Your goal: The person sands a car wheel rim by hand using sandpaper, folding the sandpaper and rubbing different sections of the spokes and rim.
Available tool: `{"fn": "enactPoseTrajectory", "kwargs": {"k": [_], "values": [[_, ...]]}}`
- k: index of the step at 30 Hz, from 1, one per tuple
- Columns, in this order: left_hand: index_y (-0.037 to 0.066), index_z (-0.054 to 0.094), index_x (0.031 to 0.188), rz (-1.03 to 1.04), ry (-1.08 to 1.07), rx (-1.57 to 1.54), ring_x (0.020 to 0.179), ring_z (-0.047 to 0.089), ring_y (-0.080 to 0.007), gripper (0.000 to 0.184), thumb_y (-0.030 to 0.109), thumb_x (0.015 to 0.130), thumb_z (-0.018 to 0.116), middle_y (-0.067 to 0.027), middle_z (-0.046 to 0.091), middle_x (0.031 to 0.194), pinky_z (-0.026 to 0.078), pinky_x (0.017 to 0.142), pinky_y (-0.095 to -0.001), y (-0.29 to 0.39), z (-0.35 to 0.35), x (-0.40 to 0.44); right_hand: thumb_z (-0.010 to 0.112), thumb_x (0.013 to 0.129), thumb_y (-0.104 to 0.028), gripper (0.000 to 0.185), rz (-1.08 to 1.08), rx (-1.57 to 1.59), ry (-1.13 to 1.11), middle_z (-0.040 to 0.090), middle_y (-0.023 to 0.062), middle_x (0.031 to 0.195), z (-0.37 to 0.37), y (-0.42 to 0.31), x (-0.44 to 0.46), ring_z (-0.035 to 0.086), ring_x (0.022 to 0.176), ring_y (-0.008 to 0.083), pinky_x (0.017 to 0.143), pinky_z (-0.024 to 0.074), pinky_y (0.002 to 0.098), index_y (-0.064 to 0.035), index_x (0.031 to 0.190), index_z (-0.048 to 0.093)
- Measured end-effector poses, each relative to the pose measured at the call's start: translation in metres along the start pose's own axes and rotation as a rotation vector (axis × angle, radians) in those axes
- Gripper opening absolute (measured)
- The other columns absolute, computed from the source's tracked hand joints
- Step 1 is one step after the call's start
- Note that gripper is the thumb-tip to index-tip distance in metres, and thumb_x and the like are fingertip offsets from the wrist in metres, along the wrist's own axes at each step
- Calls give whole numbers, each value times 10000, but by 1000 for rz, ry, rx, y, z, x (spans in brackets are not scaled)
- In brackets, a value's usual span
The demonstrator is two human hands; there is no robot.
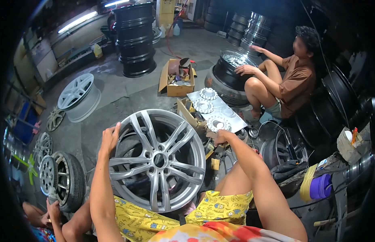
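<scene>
Head: left hand (110,139) at silver wheel (160,160), shorts (143,215) (lettering (232,204) unclear)

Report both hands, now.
Left hand: at the silver wheel's edge; grip can't be told.
Right hand: near a scalloped disc; open or closed can't be told.

Past the spoked wheel (165,150), bare floor (129,92) left of upper centre leaves a way through between the pale rim (83,99) and the cardboard box (180,90). Right of centre, the silver panel (235,121) and a seated person (294,82) block passage.
</scene>
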State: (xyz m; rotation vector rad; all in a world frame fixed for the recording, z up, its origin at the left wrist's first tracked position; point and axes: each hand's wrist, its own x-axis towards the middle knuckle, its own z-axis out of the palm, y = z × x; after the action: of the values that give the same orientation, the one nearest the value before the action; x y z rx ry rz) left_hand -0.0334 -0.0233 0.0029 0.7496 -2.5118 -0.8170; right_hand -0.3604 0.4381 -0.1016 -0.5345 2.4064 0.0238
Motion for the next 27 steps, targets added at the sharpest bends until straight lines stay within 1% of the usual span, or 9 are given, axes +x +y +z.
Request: {"fn": "enactPoseTrajectory", "kwargs": {"k": [1, 2, 5, 7, 11, 14, 17, 19, 27], "values": [[-97, 727, 998, -30, -24, 0, 882, 698, -472, 712, 568, 1053, 480, -319, 703, 860, 510, 856, -490, 5, -3, -1, 888, 673, -302, 416, -67, -58, 61, 781, 175, 1048, -3, -5, -10, 747, 929, 287, 824, 590, 410, -43, 992, 822], [-100, 728, 1015, -61, -47, 0, 889, 703, -464, 713, 567, 1054, 479, -317, 705, 866, 513, 862, -483, 8, -5, -2, 888, 673, -302, 416, -68, -58, 59, 781, 175, 1048, 0, -3, 1, 747, 929, 287, 824, 590, 410, -43, 992, 822], [-91, 731, 1034, -44, -30, 7, 888, 714, -438, 693, 556, 1057, 482, -319, 697, 854, 515, 858, -476, 4, -3, -1, 885, 669, -284, 404, -151, -135, 122, 782, 170, 1056, 8, 4, 30, 744, 920, 285, 827, 585, 411, -42, 986, 823], [-88, 730, 1028, -28, -13, -2, 887, 716, -431, 685, 550, 1058, 485, -321, 691, 846, 514, 854, -474, 0, 0, -1, 902, 637, -439, 691, -235, -84, 101, 751, 254, 1113, 6, 7, 34, 734, 1041, 345, 898, 591, 416, 77, 1074, 761], [-87, 724, 995, -23, 5, -21, 846, 713, -409, 671, 539, 1061, 492, -317, 673, 810, 512, 826, -469, 4, 0, -2, 892, 646, -452, 692, -216, 56, 68, 754, 252, 1096, 14, 19, 52, 739, 1016, 344, 894, 591, 415, 79, 1069, 761], [-94, 717, 971, -29, 3, -13, 799, 698, -391, 680, 541, 1061, 490, -302, 666, 782, 508, 801, -469, 6, -1, -3, 872, 663, -467, 674, -187, 19, 77, 767, 225, 1055, 11, 18, 46, 746, 967, 336, 865, 594, 415, 65, 1063, 767], [-97, 713, 970, -28, 6, -15, 766, 684, -377, 686, 545, 1062, 488, -293, 654, 758, 504, 783, -468, 5, -1, -3, 857, 673, -467, 614, -205, -34, 71, 777, 188, 1001, 3, 13, 24, 747, 903, 322, 812, 598, 402, 21, 1040, 785], [-98, 713, 974, -24, 6, -13, 763, 683, -377, 690, 548, 1062, 485, -295, 650, 756, 504, 781, -467, 5, -1, -3, 888, 647, -367, 385, -145, -4, 120, 790, 109, 915, 5, 15, 20, 734, 890, 253, 807, 577, 385, -117, 936, 840], [-99, 719, 1018, -29, -4, 0, 840, 702, -404, 704, 559, 1060, 473, -331, 668, 830, 502, 830, -482, 7, -3, -3, 896, 656, -358, 395, -94, 186, 60, 797, 102, 987, 9, 32, 25, 738, 943, 244, 855, 572, 363, -122, 968, 842]]}}
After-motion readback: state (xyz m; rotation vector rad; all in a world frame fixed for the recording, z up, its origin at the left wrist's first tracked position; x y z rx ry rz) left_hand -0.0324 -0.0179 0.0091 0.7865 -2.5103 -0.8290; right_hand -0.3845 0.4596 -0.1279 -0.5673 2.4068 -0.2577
